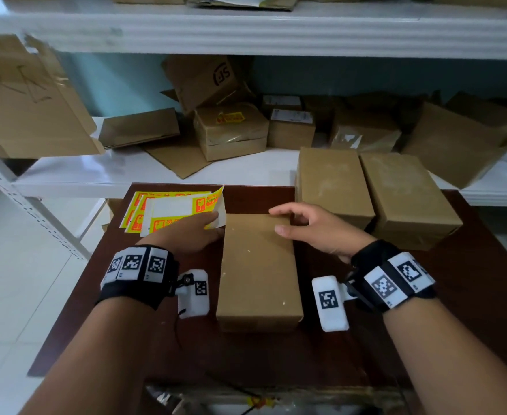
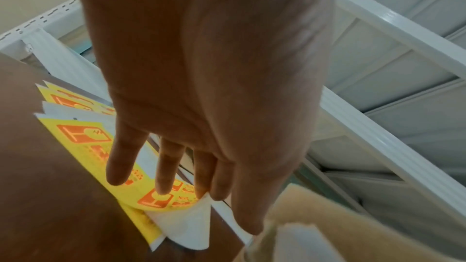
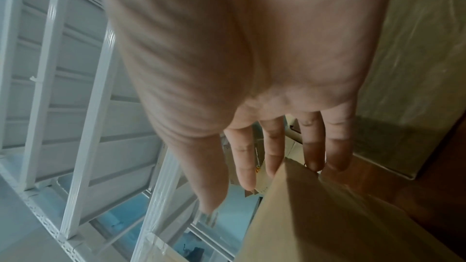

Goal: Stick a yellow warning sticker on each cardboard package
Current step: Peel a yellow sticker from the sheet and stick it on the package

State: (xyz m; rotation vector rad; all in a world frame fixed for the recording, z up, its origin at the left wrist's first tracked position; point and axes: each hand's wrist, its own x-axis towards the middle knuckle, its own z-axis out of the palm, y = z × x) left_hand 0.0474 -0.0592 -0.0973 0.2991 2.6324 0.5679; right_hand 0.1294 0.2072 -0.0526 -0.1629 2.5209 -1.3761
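Note:
A plain cardboard package (image 1: 258,271) lies lengthwise at the middle of the dark brown table (image 1: 471,280). To its left is a fanned pile of yellow warning sticker sheets (image 1: 168,211) with orange marks, its near right corner curled up. My left hand (image 1: 213,223) rests on that pile with straight fingers, its thumb by the package's left side. In the left wrist view the fingertips (image 2: 161,188) press the yellow sheet (image 2: 83,136) beside a curled white backing corner. My right hand (image 1: 276,220) hovers relaxed over the package's far right corner, fingers touching the far edge (image 3: 290,164).
Two more plain cardboard packages (image 1: 333,184) (image 1: 408,196) sit side by side at the table's right rear. Behind, a white shelf (image 1: 96,175) holds several boxes and flattened cartons, one box with a yellow sticker (image 1: 230,117). A white shelf post (image 1: 36,217) stands at the left.

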